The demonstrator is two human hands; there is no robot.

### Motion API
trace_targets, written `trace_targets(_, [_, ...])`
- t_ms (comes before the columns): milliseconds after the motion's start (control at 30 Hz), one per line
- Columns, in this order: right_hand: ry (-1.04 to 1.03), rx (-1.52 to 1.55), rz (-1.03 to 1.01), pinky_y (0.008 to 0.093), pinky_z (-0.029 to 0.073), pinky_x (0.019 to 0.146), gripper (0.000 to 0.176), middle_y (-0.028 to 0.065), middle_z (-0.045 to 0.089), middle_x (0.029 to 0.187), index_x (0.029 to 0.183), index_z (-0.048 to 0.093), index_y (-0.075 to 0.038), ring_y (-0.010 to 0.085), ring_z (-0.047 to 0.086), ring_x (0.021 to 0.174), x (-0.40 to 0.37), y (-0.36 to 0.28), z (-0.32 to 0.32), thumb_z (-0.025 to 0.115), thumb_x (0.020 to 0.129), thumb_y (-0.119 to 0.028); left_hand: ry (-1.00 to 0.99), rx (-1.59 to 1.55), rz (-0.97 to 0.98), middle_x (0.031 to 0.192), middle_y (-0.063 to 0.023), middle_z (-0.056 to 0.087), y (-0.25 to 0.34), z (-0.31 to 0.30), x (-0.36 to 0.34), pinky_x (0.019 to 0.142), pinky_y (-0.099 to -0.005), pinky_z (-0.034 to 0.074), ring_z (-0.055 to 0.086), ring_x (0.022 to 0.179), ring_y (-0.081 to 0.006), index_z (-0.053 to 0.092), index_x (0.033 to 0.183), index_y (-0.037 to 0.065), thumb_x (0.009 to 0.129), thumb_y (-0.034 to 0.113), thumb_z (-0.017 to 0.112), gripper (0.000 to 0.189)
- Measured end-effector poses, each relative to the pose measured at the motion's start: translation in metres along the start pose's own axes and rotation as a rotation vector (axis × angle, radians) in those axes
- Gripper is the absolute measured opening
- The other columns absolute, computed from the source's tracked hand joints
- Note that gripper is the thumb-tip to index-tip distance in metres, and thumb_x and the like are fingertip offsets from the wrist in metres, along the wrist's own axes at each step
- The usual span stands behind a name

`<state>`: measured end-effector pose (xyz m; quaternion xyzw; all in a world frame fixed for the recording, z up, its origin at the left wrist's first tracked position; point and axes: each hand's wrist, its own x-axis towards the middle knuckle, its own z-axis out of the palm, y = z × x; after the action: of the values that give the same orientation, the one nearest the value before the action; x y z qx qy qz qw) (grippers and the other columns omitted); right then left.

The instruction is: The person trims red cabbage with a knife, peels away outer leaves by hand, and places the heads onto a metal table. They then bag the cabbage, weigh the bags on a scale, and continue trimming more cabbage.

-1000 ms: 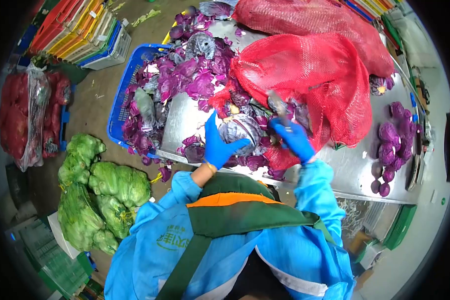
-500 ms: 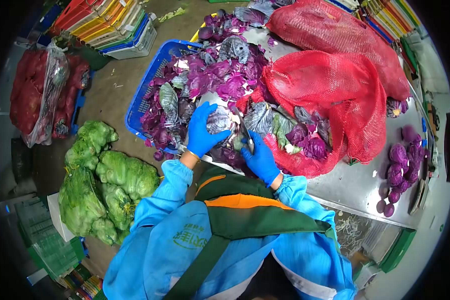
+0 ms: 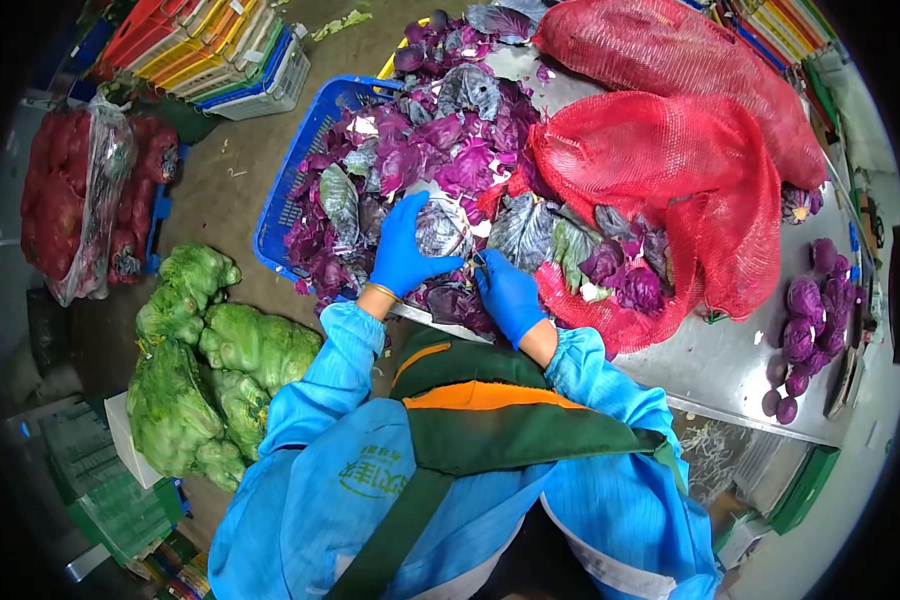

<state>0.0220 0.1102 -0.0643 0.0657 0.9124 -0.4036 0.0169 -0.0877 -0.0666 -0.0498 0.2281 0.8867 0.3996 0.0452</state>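
My left hand [image 3: 406, 258], in a blue glove, curves its thumb and fingers around the left side of a red cabbage [image 3: 442, 230] with dull, veined outer leaves. Close to its right side, my right hand [image 3: 512, 300], gloved in blue too, is closed on a knife [image 3: 481, 259]. Only a small bit of the knife shows; its blade is mostly hidden. Loose purple leaves [image 3: 460, 165] lie all around the cabbage. Just right of my right hand, an open red mesh bag [image 3: 660, 150] spreads over the table, with leaves at its mouth.
A blue basket [image 3: 288, 165] heaped with leaves stands at the left. Trimmed purple cabbages [image 3: 808, 305] sit on the metal table [image 3: 690, 385] at right, below a full mesh sack [image 3: 670, 50]. Bagged green vegetables [image 3: 260, 340] and stacked crates [image 3: 210, 50] are on the floor.
My right hand has shifted slightly up and left, and the knife blade seen earlier beside the cabbage is now mostly out of sight. My left hand still holds the cabbage.
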Motion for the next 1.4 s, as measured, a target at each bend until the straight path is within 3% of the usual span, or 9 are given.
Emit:
trace_targets(667, [-0.226,-0.271,0.085,0.0513,0.051,0.074,0.027,0.0244,0.065,0.097,0.111,0.052,0.000,0.0425,0.064,0.086,0.077,0.037,0.033,0.049,0.088,-0.012,-0.102,-0.127,-0.001,0.135,-0.0170,0.048,-0.024,-0.012,0.008,0.107,-0.0433,0.033,0.044,0.126,-0.0336,0.045,0.134,0.004,0.050,0.043,0.090,0.104])
trace_targets(700, [-0.241,-0.226,0.189,0.0515,0.050,0.076,0.031,0.0250,0.065,0.099,0.115,0.053,-0.004,0.0427,0.064,0.087,0.085,0.035,0.027,0.052,0.087,-0.017,-0.155,-0.133,0.060,0.137,-0.0162,0.045,-0.028,-0.022,0.007,0.108,-0.0415,0.033,0.043,0.128,-0.0314,0.042,0.137,0.004,0.051,0.038,0.091,0.104])
trace_targets(800, [-0.038,0.297,-0.086,0.0453,0.052,0.068,0.047,0.0212,0.067,0.092,0.128,0.051,-0.007,0.0341,0.067,0.075,0.107,0.039,0.031,0.061,0.086,-0.026,-0.169,-0.101,0.141,0.145,-0.0140,0.038,-0.038,-0.038,-0.014,0.111,-0.0394,0.031,0.037,0.133,-0.0287,0.033,0.143,0.006,0.056,0.030,0.091,0.107])
trace_targets(867, [-0.330,0.819,0.295,0.0268,0.047,0.053,0.046,0.0061,0.065,0.083,0.130,0.052,-0.009,0.0108,0.055,0.060,0.108,0.012,0.018,0.063,0.091,-0.030,0.084,-0.216,-0.089,0.145,-0.0149,0.037,-0.040,-0.042,-0.035,0.112,-0.0391,0.031,0.036,0.134,-0.0274,0.028,0.145,0.004,0.060,0.026,0.089,0.107])
trace_targets(933, [-0.405,0.694,0.241,0.0286,0.047,0.053,0.045,0.0074,0.065,0.084,0.128,0.054,-0.007,0.0116,0.056,0.060,0.099,-0.015,0.020,0.062,0.091,-0.032,0.182,-0.883,-0.542,0.144,-0.0182,0.034,-0.018,-0.032,-0.048,0.109,-0.0380,0.033,0.036,0.132,-0.0265,0.020,0.147,-0.002,0.067,0.023,0.087,0.107])
trace_targets(1000, [-0.282,0.589,0.158,0.0327,0.051,0.067,0.047,0.0136,0.067,0.094,0.127,0.055,-0.003,0.0200,0.063,0.075,0.090,-0.018,0.043,0.062,0.091,-0.033,0.435,-0.440,-0.447,0.141,-0.0176,0.037,-0.041,0.012,-0.056,0.105,-0.0371,0.038,0.041,0.128,-0.0267,0.021,0.147,-0.001,0.069,0.021,0.086,0.104])
trace_targets(1067, [-0.173,0.403,-0.191,0.0358,0.050,0.081,0.046,0.0194,0.065,0.110,0.130,0.054,-0.008,0.0302,0.065,0.095,0.088,-0.004,0.051,0.060,0.092,-0.034,0.625,-0.561,-0.520,0.136,-0.0166,0.043,-0.044,0.022,-0.047,0.101,-0.0353,0.041,0.048,0.121,-0.0245,0.026,0.145,-0.001,0.070,0.016,0.084,0.096])
trace_targets(1300, [-0.072,0.031,-0.535,0.0429,0.050,0.085,0.047,0.0190,0.059,0.121,0.141,0.041,-0.023,0.0371,0.060,0.105,0.090,-0.034,-0.002,0.052,0.095,-0.030,0.171,-0.908,-0.430,0.132,-0.0123,0.048,-0.050,-0.008,-0.028,0.099,-0.0336,0.043,0.050,0.117,-0.0206,0.035,0.142,0.004,0.071,0.014,0.082,0.085])
trace_targets(1400, [-0.227,0.050,-0.230,0.0433,0.052,0.079,0.045,0.0196,0.062,0.114,0.139,0.044,-0.028,0.0365,0.064,0.093,0.096,-0.037,-0.004,0.052,0.095,-0.029,0.070,-0.866,-0.375,0.130,-0.0114,0.050,-0.060,-0.008,-0.015,0.097,-0.0338,0.045,0.052,0.114,-0.0211,0.038,0.140,0.006,0.070,0.019,0.085,0.086])
